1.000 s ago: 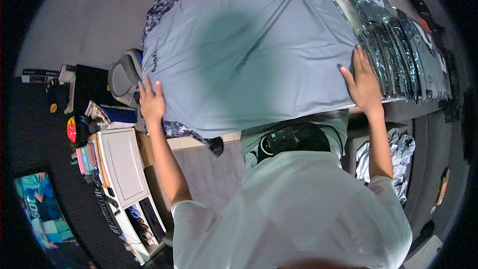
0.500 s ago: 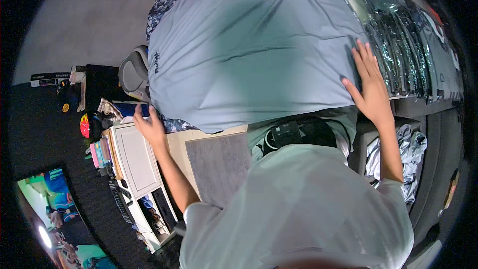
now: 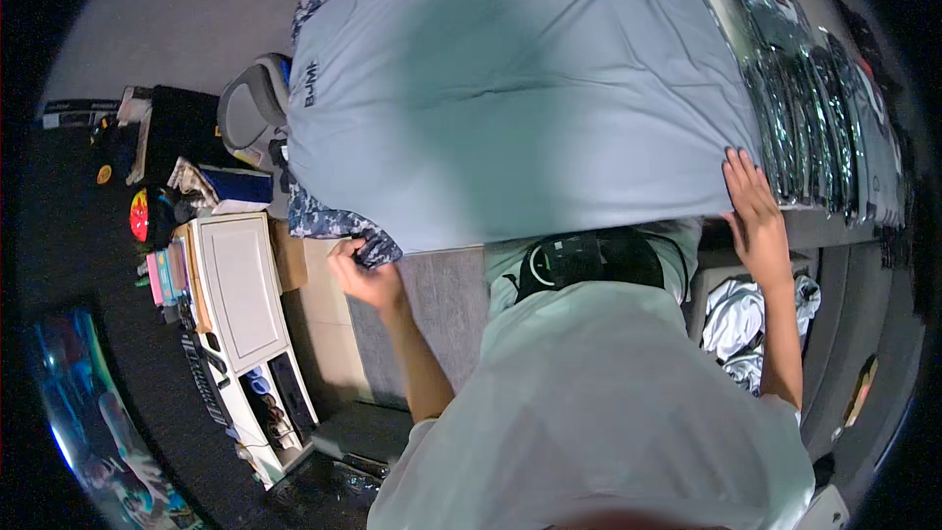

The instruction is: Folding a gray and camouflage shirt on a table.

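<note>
A large light grey-blue shirt (image 3: 648, 128) lies spread in front of me, with small dark lettering near its left end. Its camouflage-patterned sleeves stick out at the left, one at the far corner and the near sleeve (image 3: 319, 216) close to me. My left hand (image 3: 371, 280) is closed on the end of that near sleeve, with part of the fabric over the fingers. At the shirt's near right corner my right hand (image 3: 758, 226) rests flat, fingers stretched out along the edge.
Shiny plastic-wrapped garments (image 3: 805, 128) are stacked just right of the shirt. A white cabinet (image 3: 245, 285) stands at the left, beyond it a grey chair (image 3: 245, 113). Crumpled silvery-white cloth (image 3: 736, 324) sits in a grey container near my right arm. A lit screen (image 3: 108, 432) is at the lower left.
My left hand has moved right and nearer, taking hold of the near sleeve. My right hand has slid nearer and slightly right along the shirt's edge. The near sleeve now shows more fully.
</note>
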The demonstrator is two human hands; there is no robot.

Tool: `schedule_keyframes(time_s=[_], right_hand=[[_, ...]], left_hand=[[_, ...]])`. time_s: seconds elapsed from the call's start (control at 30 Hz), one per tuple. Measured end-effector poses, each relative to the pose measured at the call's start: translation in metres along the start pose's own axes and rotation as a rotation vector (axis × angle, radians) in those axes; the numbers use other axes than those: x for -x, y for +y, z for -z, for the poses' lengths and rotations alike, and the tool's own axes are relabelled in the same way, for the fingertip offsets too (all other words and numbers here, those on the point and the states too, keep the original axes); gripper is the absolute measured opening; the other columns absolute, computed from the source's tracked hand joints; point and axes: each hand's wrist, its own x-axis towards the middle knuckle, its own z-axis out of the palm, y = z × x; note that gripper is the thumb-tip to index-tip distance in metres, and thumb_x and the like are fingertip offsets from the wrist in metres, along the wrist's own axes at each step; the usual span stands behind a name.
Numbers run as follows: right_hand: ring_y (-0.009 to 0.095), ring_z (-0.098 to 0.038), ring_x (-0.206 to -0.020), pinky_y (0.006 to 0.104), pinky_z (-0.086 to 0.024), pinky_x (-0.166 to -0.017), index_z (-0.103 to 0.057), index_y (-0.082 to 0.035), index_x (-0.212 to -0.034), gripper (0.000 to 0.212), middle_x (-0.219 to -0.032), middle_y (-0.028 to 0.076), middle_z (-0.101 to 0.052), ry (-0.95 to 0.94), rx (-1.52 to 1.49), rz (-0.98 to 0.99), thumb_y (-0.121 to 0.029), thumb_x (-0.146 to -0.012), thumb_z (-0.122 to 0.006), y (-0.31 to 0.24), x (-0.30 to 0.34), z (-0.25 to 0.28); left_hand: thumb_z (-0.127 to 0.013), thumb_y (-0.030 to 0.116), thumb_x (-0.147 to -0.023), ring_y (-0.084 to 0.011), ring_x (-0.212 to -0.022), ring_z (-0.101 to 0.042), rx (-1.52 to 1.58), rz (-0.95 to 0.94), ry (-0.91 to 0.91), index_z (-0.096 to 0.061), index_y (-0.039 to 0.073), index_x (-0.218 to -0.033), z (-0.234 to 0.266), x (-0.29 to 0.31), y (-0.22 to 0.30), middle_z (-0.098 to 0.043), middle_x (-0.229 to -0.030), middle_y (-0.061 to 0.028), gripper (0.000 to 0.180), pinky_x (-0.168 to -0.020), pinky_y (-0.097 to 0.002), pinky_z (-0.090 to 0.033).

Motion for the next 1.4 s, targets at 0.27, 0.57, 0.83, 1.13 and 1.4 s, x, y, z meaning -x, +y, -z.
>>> schedule_keyframes(time_s=[0.27, 0.57, 0.83, 1.13, 1.4], right_hand=[[0.037, -0.060, -0.125, 0.0458, -0.045, -0.108, -0.065, 0.006, -0.119, 0.047, -0.126, 0.020, -0.066, 0.175, -0.057, 0.062, 0.010, -0.074, -0.056, 0.012, 0.018, -0.011], [0.038, -0.067, -0.101, 0.0456, -0.054, -0.091, -0.056, 0.007, -0.120, 0.031, -0.110, 0.027, -0.066, 1.040, -0.526, 0.071, -0.015, -0.098, -0.057, 0.008, -0.001, -0.016], [0.015, -0.061, -0.109, 0.0266, -0.045, -0.097, -0.063, 0.002, -0.121, 0.028, -0.121, 0.011, -0.068, 0.876, -0.691, -0.061, -0.001, -0.093, -0.064, 0.003, -0.117, 0.014], [0.020, -0.058, -0.113, 0.0312, -0.043, -0.099, -0.047, -0.006, -0.146, 0.067, -0.124, 0.016, -0.065, 0.643, -0.786, -0.515, -0.048, -0.096, -0.064, 0.058, -0.213, -0.017], [0.043, -0.065, -0.107, 0.0438, -0.049, -0.091, -0.043, -0.022, -0.149, 0.053, -0.117, 0.031, -0.064, 0.345, -0.351, -0.363, -0.025, -0.099, -0.059, 0.050, -0.123, -0.026]], left_hand=[[-0.064, -0.009, -0.070, -0.0229, -0.077, -0.060, 0.010, 0.102, 0.296, -0.060, -0.001, -0.079, 0.084, -0.044, -0.040, -0.063, -0.084, -0.0110, 0.013, -0.077, -0.0369, -0.050], [-0.062, -0.001, -0.076, -0.0272, -0.078, -0.063, 0.324, 0.000, 0.307, -0.060, -0.003, -0.083, 0.088, -0.089, -0.041, -0.064, -0.082, -0.0158, 0.008, -0.071, -0.0403, -0.058], [-0.053, 0.003, -0.078, -0.0192, -0.074, -0.063, 0.329, 0.011, 0.029, -0.069, -0.003, -0.084, 0.001, -0.250, -0.063, -0.068, -0.081, -0.0094, 0.017, -0.068, -0.0294, -0.052], [-0.061, 0.049, -0.089, -0.0483, -0.128, -0.048, -0.243, 0.172, -0.397, -0.048, 0.008, -0.143, -0.152, -0.310, -0.080, -0.051, -0.137, -0.0322, 0.069, -0.107, -0.0522, -0.039], [-0.055, 0.067, -0.091, -0.0380, -0.117, -0.062, -0.249, 0.628, -0.697, -0.064, -0.006, -0.121, -0.086, -0.198, -0.135, -0.066, -0.119, -0.0286, 0.080, -0.102, -0.0405, -0.044]])
